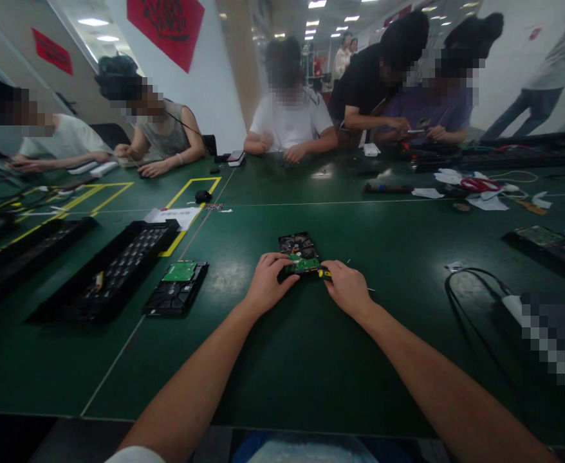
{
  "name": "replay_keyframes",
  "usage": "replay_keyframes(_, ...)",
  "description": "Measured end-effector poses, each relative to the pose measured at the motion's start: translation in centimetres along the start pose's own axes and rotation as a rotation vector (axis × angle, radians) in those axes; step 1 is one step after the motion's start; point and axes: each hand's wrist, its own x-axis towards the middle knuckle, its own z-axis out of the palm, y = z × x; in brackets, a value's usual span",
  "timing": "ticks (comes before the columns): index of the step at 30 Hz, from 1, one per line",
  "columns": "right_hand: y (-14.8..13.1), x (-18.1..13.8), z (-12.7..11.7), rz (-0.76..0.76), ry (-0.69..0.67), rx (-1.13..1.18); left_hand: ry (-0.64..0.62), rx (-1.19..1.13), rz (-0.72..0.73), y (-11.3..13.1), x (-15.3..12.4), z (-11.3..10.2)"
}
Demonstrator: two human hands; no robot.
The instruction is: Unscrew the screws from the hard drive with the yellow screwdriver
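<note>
A black hard drive [296, 245] with a green circuit board [304, 263] on its near end lies on the table in front of me. My left hand [271, 278] is closed on the drive's left side, thumb and fingers around the near end beside the board. In my right hand [347, 286], at the drive's near right corner, is a yellow-and-black screwdriver [325, 274]; most of it is hidden by the fingers. A thin metal shaft [370, 289] shows just right of that hand. Whether the screwdriver touches the board cannot be made out.
Another hard drive [175, 289] lies left of my arms, beside a long black tray [113, 270]. Cables [475, 273] and a boxy black device [547, 247] are at right. Loose wires and scraps [480, 186] lie farther back. Several people sit or stand across the green table [282, 360].
</note>
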Motion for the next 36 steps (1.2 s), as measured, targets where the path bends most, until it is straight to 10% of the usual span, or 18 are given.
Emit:
replay_keyframes(28, -0.5, -0.9, -1.1, -0.037, -0.012, -0.062, -0.063, 0.157, 0.055, 1.6, -0.6, -0.2)
replay_keyframes(36, -1.9, -0.4, -0.7, -0.136, -0.09, -0.145, 0.041, 0.151, -0.119, 0.7, -0.5, -1.1)
